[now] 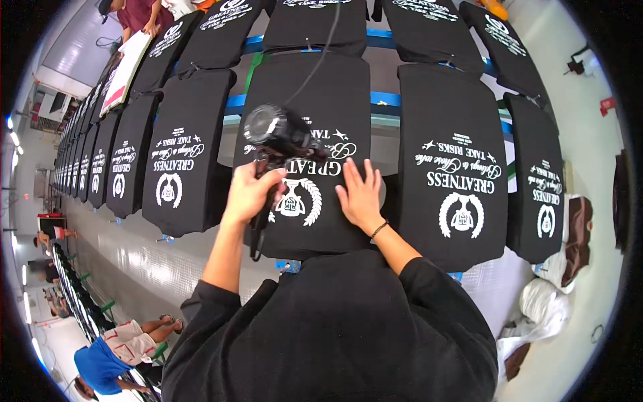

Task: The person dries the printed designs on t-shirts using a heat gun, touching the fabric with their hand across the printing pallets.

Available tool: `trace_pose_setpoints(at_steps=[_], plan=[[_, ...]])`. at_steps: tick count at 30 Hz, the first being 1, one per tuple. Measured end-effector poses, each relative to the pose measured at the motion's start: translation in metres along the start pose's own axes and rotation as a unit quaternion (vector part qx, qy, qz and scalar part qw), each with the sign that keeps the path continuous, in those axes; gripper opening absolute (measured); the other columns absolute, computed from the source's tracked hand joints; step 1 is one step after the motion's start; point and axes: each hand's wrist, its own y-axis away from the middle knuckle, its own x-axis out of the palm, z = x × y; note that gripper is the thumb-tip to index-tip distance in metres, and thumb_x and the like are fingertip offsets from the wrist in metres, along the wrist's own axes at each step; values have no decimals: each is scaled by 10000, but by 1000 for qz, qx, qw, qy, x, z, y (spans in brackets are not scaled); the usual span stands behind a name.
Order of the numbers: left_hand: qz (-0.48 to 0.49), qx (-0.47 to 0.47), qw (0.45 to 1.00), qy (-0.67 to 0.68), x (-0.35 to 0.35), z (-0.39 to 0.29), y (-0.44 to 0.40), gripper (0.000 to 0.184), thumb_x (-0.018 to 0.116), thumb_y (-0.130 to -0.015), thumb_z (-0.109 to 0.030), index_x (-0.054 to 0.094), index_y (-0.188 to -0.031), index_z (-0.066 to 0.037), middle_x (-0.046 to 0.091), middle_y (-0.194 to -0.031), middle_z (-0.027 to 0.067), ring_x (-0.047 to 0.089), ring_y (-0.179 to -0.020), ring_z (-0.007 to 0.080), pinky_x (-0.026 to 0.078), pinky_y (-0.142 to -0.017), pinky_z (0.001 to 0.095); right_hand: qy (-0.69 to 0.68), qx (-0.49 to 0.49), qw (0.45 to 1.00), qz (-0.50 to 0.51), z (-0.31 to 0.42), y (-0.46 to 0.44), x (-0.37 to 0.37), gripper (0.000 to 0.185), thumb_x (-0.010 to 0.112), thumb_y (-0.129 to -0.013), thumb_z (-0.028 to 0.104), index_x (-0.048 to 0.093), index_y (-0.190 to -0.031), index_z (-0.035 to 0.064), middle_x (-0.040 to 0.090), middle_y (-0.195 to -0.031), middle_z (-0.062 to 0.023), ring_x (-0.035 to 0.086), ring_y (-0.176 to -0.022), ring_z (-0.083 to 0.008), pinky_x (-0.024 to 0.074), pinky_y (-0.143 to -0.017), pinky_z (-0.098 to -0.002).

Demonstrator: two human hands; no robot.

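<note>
Left grip [256, 194] holds the blower [284, 134] over a shirt [305, 234] flanked by gaps [384, 147].

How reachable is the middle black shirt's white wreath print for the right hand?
Probably yes: the right hand lies open beside the white wreath print, nothing between; the left hand, gripping a black handheld dryer, hides only the left part.

One blower [281, 132] and one wristband [379, 230] are spotted, with the wearer's two hands [249, 193] [360, 195]! Two near-row shirts [462, 161] [541, 151] are counted right of the middle shirt [328, 231]; leftward, they're too small to be tallied.
</note>
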Motion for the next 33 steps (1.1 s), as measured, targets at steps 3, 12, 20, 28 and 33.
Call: trace_pose_setpoints(at_steps=[3,12,20,28,33], plan=[[-60,-29,998,5,-36,4,15,185,661,-884,-161,595,-811,-4,616,-654,55,568,-510,109,467,-467,262,19,-32,999,10,13,-1,11,637,520,-941,436,430,-1428,36,324,-1548,-92,198,-1434,-422,158,-1128,-633],[-163,-31,986,-26,-122,25,61,171,645,-889,-143,611,-845,19,605,-633,59,563,-495,115,448,-465,254,92,-39,994,43,27,0,21,662,496,-947,475,428,-1438,36,337,-1545,-96,205,-1436,-428,142,-1130,-635],[-74,-34,997,9,-68,25,97,163,658,-871,-129,617,-869,29,613,-650,57,564,-502,117,449,-480,258,-13,18,1000,9,17,51,-12,539,536,-952,282,437,-1405,7,405,-1491,-156,361,-1365,-398,290,-1113,-517],[72,-28,997,-19,36,-6,93,150,666,-854,-119,619,-874,22,613,-661,53,572,-514,105,465,-476,256,-200,215,946,-137,-49,102,-94,226,624,-934,234,653,-810,47,596,-616,-171,612,-589,-372,477,-546,-434],[117,5,993,24,154,-27,48,167,658,-875,-139,609,-920,15,603,-660,49,567,-510,114,457,-472,261,-144,214,943,-209,-149,136,-151,176,599,-934,205,675,-933,47,663,-791,-102,626,-807,-296,476,-732,-390]])
